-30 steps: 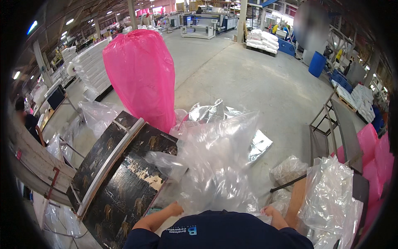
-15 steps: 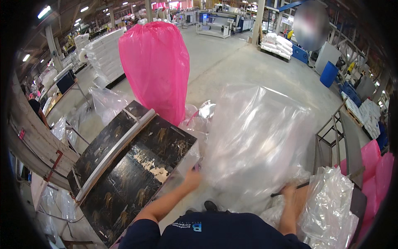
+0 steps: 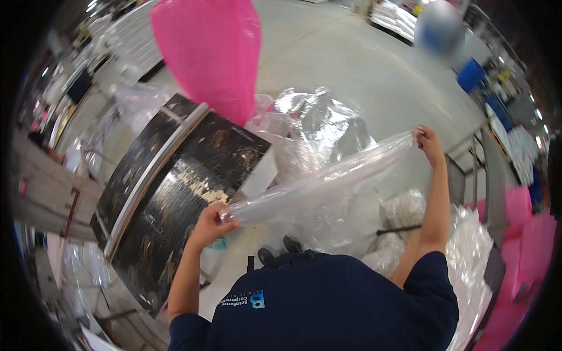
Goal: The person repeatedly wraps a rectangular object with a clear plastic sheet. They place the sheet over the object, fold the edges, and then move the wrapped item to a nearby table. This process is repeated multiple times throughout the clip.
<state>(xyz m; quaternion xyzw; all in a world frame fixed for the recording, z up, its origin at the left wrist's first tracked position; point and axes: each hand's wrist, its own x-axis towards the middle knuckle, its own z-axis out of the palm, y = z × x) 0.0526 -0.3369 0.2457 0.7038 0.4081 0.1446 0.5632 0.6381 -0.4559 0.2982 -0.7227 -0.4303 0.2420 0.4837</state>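
Note:
A large clear plastic sheet [image 3: 328, 184] is stretched between my hands, its upper edge gathered into a taut band and the rest hanging below. My left hand [image 3: 211, 225] pinches one end near the black table's edge. Out to the right and farther away, my right hand [image 3: 430, 145] grips the other end with closed fingers. I cannot tell whether the sheet is one layer or a bag. To the left lies the worn black tabletop [image 3: 181, 193], with a long pale bar [image 3: 158, 175] across it.
A tall, full pink plastic bag [image 3: 211, 52] stands beyond the table. Crumpled clear film [image 3: 319, 120] lies on the floor ahead. At my right are bunched clear plastic [image 3: 471, 251], a metal frame [image 3: 471, 161] and pink bags [image 3: 521, 245]. A blue barrel [image 3: 470, 76] stands farther off.
Both hands have risen and moved apart, the right one far forward. The plastic, earlier billowing out ahead, is now drawn into a taut band. My view has tilted down.

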